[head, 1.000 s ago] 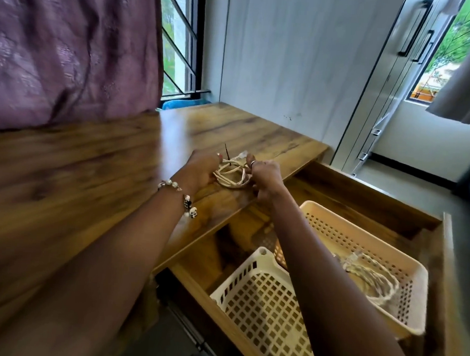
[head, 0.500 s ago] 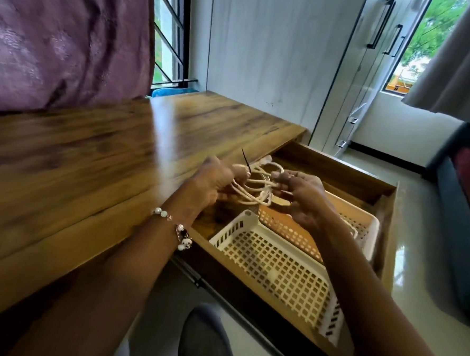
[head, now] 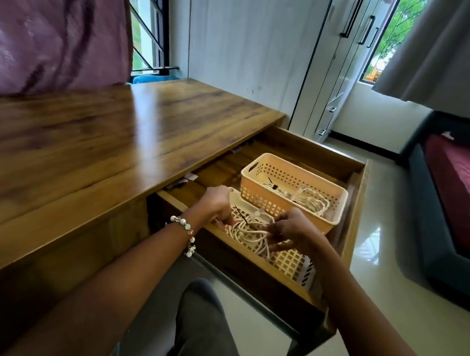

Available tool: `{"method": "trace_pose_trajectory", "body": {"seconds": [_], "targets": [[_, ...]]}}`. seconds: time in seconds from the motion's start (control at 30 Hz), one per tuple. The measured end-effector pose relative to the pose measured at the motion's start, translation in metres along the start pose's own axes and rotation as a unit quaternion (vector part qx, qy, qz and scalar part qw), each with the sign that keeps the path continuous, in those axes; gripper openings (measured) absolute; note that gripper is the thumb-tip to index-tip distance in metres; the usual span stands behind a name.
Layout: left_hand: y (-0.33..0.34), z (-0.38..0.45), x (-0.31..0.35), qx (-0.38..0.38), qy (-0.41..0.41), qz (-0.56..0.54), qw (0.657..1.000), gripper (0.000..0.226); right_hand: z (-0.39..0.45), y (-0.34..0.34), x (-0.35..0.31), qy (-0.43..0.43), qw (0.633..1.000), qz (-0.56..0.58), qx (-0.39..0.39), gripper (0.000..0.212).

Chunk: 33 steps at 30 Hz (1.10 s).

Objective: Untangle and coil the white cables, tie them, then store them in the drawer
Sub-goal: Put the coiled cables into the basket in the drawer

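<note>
1. The coiled white cable (head: 252, 231), bound by a black tie (head: 243, 218), sits low in the white basket (head: 292, 264) inside the open drawer (head: 357, 212)
2. Left hand (head: 217, 204) and right hand (head: 293, 233) each pinch the coil with curled fingers
3. Step in hand: storing. The next move probably calls for both hands to release

No text, label, brand, number or sign can be read anywhere in this view.
</note>
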State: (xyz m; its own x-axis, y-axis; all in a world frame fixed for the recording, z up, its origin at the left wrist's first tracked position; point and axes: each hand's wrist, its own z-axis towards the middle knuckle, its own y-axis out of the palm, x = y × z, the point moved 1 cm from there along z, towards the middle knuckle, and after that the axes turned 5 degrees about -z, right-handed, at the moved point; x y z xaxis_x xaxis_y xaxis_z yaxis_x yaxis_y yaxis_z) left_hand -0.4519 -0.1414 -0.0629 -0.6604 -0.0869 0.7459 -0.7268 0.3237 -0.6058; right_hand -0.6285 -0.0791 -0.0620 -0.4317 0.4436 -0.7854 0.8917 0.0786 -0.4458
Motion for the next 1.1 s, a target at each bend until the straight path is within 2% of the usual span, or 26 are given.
{"method": "trace_pose_trajectory", "body": {"seconds": [0.13,0.2,0.23,0.3,0.37,0.4,0.43,0.47,0.53,0.57,0.73,0.93,1.1], "targets": [[0.007,0.002,-0.002,0.031,0.013,0.038,0.999,0.018,0.002,-0.004,0.004,-0.025,0.998,-0.056,0.035,0.015],[0.009,0.003,0.0,0.069,0.035,0.065,0.995,0.019,0.002,-0.01,0.004,-0.071,0.984,-0.094,0.134,0.016],[0.011,0.004,0.002,0.091,0.053,0.081,0.991,0.02,-0.001,-0.014,0.004,-0.105,0.964,-0.123,0.209,0.017],[0.016,0.006,0.006,0.13,0.097,0.093,0.982,0.019,-0.009,-0.026,0.007,-0.154,0.899,-0.168,0.374,0.019],[0.02,0.006,0.01,0.154,0.142,0.091,0.974,0.019,-0.014,-0.042,0.018,-0.112,0.824,-0.199,0.518,0.02],[0.023,0.006,0.011,0.159,0.165,0.089,0.969,0.019,-0.014,-0.049,0.028,-0.067,0.799,-0.21,0.56,0.025],[0.025,0.006,0.013,0.162,0.186,0.086,0.965,0.018,-0.013,-0.055,0.037,-0.022,0.797,-0.208,0.566,0.033],[0.027,0.006,0.014,0.16,0.205,0.082,0.962,0.018,-0.011,-0.059,0.045,0.004,0.82,-0.182,0.543,0.039],[0.029,0.004,0.018,0.158,0.239,0.074,0.955,0.016,-0.01,-0.061,0.052,-0.017,0.879,-0.104,0.464,0.036],[0.03,0.002,0.02,0.157,0.256,0.068,0.951,0.016,-0.011,-0.062,0.053,-0.036,0.893,-0.078,0.442,0.031],[0.028,-0.004,0.031,0.159,0.32,0.031,0.933,0.019,-0.012,-0.063,0.053,-0.068,0.902,0.035,0.425,0.019],[0.016,-0.004,0.033,0.159,0.331,0.036,0.93,0.018,0.0,-0.047,0.038,-0.08,0.902,0.075,0.418,0.019],[-0.015,0.007,0.019,0.268,0.265,0.1,0.921,0.014,0.027,-0.023,0.014,-0.08,0.901,0.117,0.411,0.022]]}}
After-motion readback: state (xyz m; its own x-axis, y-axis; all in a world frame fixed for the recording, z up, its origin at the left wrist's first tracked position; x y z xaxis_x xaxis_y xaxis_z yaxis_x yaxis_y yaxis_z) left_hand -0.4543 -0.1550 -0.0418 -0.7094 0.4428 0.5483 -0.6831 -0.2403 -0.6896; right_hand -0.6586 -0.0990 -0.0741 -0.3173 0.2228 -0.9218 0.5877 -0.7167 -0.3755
